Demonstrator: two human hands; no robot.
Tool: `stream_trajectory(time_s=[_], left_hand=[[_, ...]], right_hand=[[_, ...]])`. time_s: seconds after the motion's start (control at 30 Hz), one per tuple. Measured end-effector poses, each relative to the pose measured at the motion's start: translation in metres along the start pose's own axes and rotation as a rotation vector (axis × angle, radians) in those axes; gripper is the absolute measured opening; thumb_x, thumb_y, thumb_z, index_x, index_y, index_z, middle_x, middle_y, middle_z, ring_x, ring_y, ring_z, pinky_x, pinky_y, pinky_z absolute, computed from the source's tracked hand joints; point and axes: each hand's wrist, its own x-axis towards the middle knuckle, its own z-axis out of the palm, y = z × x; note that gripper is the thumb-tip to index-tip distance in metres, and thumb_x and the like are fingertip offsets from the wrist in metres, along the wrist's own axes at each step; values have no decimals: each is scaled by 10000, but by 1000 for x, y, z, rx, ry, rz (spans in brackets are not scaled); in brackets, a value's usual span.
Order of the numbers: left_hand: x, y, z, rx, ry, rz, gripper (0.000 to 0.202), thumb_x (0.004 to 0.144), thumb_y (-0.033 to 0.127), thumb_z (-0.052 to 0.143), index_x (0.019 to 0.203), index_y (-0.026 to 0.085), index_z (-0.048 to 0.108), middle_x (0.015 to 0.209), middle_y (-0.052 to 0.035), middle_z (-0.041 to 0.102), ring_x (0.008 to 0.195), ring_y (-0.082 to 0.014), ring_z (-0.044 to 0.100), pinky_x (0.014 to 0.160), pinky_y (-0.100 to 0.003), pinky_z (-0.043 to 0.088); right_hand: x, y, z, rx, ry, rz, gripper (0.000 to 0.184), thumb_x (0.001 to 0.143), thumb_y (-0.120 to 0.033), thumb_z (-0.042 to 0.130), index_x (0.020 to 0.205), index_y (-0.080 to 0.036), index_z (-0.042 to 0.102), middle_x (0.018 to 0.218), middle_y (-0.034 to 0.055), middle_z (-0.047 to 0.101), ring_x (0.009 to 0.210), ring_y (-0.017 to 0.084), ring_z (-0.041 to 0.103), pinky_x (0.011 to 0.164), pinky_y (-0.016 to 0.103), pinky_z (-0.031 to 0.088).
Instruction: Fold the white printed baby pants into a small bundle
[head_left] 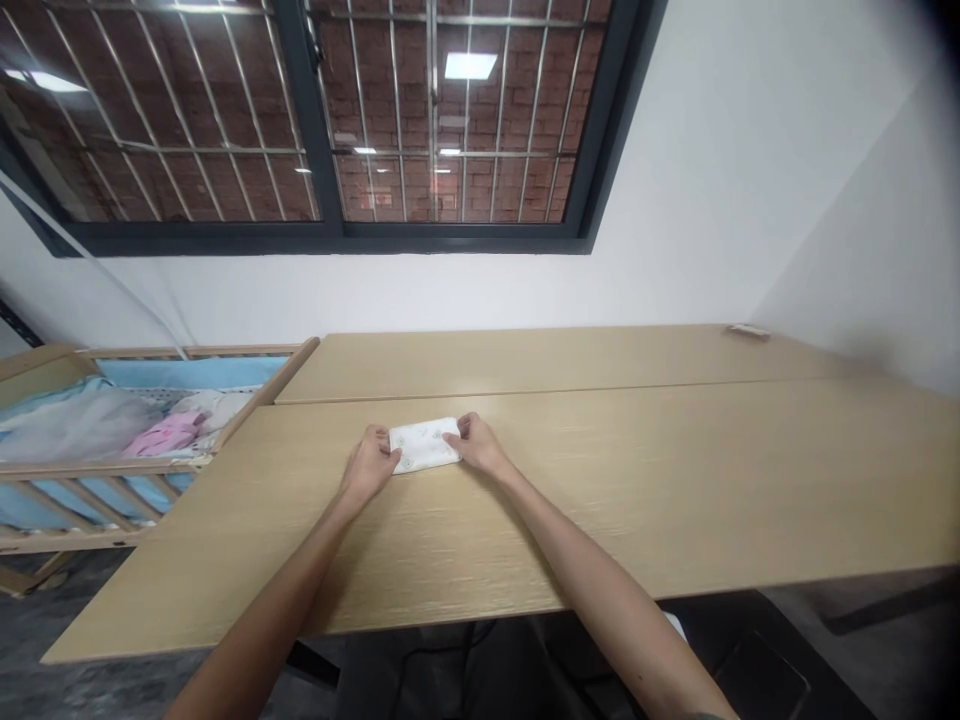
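Observation:
Between my two hands is a small, flat white rectangle with a faint printed pattern (424,445). It looks soft and folded, but I cannot tell whether it is cloth or a diaper. My left hand (370,462) pinches its left edge, thumb on top. At the right end, my right hand (478,445) grips the upper corner with the thumb laid over the front. The piece is held at or just above the light wooden table (600,490), tilted slightly up to the right.
A wooden crib (262,395) with blue lining, a pink cloth (166,434) and sheer white fabric (97,425) stands at the left. A small flat object (748,331) lies at the table's far right. Behind are a white wall and a barred window (330,240).

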Motion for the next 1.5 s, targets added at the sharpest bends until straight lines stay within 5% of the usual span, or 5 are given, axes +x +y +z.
stream_trajectory(time_s=[0.17,0.33,0.97,1.17,1.5], left_hand=[[-6,14,5,91,91,102,465,923,346,578,1330,148,471,1290,-177,632,1287,-326,552,1083,-476,421],[-16,36,31,144,-4,436,686,1020,540,329,1544,103,254,1599,-199,342,1502,-293,291,1228,-476,251],[-17,-8,42,401,-51,316,836,1015,610,220,1548,-33,200,1624,-298,178,1533,-365,136,1228,-536,215],[-19,0,24,333,28,560,797,985,609,385,1535,46,255,1587,-266,314,1491,-363,289,1196,-532,290],[-16,3,23,361,-12,500,725,836,550,653,1393,119,482,1378,-202,579,1274,-366,546,1091,-508,421]], right_hand=[[-20,-18,8,-232,181,-319,538,928,-339,546,1403,-102,458,1398,211,520,1299,293,511,1093,441,417],[-34,-33,25,-498,-87,-663,649,965,-313,455,1554,-76,321,1603,190,343,1508,299,258,1235,480,202],[-21,-5,6,-405,-315,-375,786,1032,-578,162,1599,-36,210,1663,174,162,1556,269,112,1267,451,123],[-22,-6,-15,-332,-214,-512,798,1018,-606,297,1596,-60,231,1674,183,109,1560,287,76,1262,465,138],[-16,3,-9,-284,-268,-609,728,794,-258,632,1490,-141,453,1503,179,496,1384,324,463,1161,499,341]])
